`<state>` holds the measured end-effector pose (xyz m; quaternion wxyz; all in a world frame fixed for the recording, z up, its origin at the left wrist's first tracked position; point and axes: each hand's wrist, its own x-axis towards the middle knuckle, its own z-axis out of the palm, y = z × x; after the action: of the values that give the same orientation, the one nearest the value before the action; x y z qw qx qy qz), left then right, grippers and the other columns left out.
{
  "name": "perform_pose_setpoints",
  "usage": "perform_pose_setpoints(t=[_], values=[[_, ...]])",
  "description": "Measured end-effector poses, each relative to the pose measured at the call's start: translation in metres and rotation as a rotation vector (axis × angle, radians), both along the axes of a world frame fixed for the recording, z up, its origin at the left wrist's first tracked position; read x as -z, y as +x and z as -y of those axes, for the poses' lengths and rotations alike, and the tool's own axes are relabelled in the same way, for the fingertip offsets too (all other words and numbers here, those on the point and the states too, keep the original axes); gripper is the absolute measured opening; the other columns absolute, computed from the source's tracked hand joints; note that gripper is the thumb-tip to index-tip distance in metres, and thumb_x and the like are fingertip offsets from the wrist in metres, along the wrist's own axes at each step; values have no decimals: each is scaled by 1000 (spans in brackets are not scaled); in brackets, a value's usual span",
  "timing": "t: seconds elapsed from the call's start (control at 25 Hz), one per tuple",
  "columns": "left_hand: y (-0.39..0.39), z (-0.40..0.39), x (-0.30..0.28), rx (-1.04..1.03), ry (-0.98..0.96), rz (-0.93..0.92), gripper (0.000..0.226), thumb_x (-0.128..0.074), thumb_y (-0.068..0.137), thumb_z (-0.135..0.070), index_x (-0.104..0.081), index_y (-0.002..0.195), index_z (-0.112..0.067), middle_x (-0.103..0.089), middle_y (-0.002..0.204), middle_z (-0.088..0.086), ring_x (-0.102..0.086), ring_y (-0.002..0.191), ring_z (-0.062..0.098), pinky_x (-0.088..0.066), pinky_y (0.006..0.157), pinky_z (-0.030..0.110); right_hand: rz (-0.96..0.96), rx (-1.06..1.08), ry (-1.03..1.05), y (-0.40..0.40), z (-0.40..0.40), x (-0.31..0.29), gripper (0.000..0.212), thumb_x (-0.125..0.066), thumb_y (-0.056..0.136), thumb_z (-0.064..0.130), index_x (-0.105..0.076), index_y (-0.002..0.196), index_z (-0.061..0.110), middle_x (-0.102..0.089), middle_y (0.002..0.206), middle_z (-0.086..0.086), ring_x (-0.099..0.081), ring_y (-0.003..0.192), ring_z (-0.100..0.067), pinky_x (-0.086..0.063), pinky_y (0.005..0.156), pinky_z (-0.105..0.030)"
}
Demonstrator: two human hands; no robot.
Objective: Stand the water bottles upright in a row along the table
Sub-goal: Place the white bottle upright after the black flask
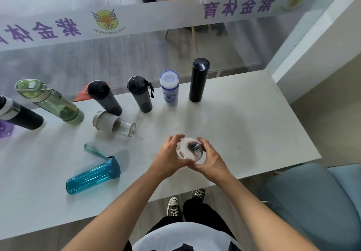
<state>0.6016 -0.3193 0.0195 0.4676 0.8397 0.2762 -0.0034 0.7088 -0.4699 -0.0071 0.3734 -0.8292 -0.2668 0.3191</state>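
1. Hands first: the left hand (169,158) and right hand (210,159) are both wrapped round a white-lidded bottle (190,150), fingers curled and pressed against its sides. It is seen from straight above, near the table's (244,125) front edge and toward its right end; whether its base rests on the top cannot be told.
2. Slipping is the main risk. The lid's grey spout sits off-centre, so a release before the base is flat would likely tip the bottle toward the front edge and off it.
3. Six bottles already stand along the back edge, from the tall black flask (199,80) at the right to another black flask (18,115) at the left edge of view.
4. Open room for a further bottle lies right of the tall flask, toward the back right corner. A wide carry past that flask could topple it.
5. Two bottles lie on their sides: the clear bottle (114,124) just in front of the row, and the blue bottle (92,176) near the front edge. Either may roll if nudged.
6. Snagging looks possible where the blue bottle's strap (94,151) trails loose.
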Motion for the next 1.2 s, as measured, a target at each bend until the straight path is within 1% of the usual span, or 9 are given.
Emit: perform_pose_setpoints(t=[0.16, 0.24, 0.36, 0.44, 0.52, 0.68, 0.8, 0.92, 1.2], values=[[1, -4, 1, -35, -69, 13, 63, -87, 67, -25, -54, 121, -18, -64, 114, 1, -64, 104, 15, -56, 87, 39, -113, 67, 17, 8, -4, 5, 77, -88, 56, 43, -48, 121, 44, -64, 114, 19, -57, 103, 14, -46, 84, -12], [14, -4, -1, -33, -75, 5, 59, -84, 70, -26, -53, 121, -22, -66, 113, -4, -64, 102, 10, -56, 85, 34, -139, 100, 27, 23, -6, 6, 76, -89, 53, 38, -44, 114, 46, -66, 107, 21, -59, 96, 14, -48, 78, -11], [49, 1, -3, -19, -53, -12, 58, -80, 74, -27, -50, 125, -29, -64, 114, -11, -61, 100, 7, -55, 85, 28, -100, 74, 55, 65, -6, 2, 81, -87, 54, 33, -43, 120, 48, -62, 112, 22, -59, 100, 7, -51, 82, -19], [80, 6, -3, -5, -29, -37, 60, -79, 76, -25, -49, 128, -29, -61, 115, -10, -59, 102, 11, -53, 89, 33, -51, 29, 64, 102, -6, -1, 83, -86, 56, 31, -43, 124, 51, -53, 119, 26, -56, 105, 5, -48, 86, -15], [113, 10, -4, -9, 51, -61, 61, -76, 78, -28, -48, 131, -30, -57, 120, -9, -56, 109, 15, -50, 94, 34, -7, 20, 51, 146, -5, -1, 77, -84, 56, 29, -44, 118, 53, -51, 118, 22, -56, 105, 0, -48, 85, -16], [164, 8, -8, -25, 323, -113, 59, -67, 84, -35, -42, 137, -33, -48, 136, -7, -49, 119, 21, -42, 102, 35, 55, 70, 46, 230, -12, 5, 77, -88, 60, 21, -43, 119, 42, -51, 117, 10, -55, 101, -12, -42, 78, -13], [184, 4, -13, -71, 464, -137, 59, -68, 83, -34, -43, 136, -32, -47, 141, -8, -46, 122, 24, -40, 103, 37, 103, 58, 65, 277, -29, 8, 80, -90, 62, 22, -47, 129, 27, -52, 122, 3, -55, 104, -17, -46, 84, -23], [197, 1, -18, -117, 546, -180, 59, -68, 83, -36, -44, 137, -32, -45, 144, -9, -43, 128, 21, -38, 106, 37, 120, 52, 100, 304, -50, 10, 80, -90, 62, 23, -48, 131, 23, -54, 125, -1, -56, 107, -19, -48, 88, -31], [197, -8, -21, -192, 661, -284, 60, -66, 83, -42, -43, 138, -34, -46, 145, -10, -42, 131, 19, -33, 106, 36, 131, 48, 166, 326, -90, 14, 74, -87, 61, 22, -51, 126, 22, -54, 116, 4, -57, 107, -21, -44, 86, -25]])
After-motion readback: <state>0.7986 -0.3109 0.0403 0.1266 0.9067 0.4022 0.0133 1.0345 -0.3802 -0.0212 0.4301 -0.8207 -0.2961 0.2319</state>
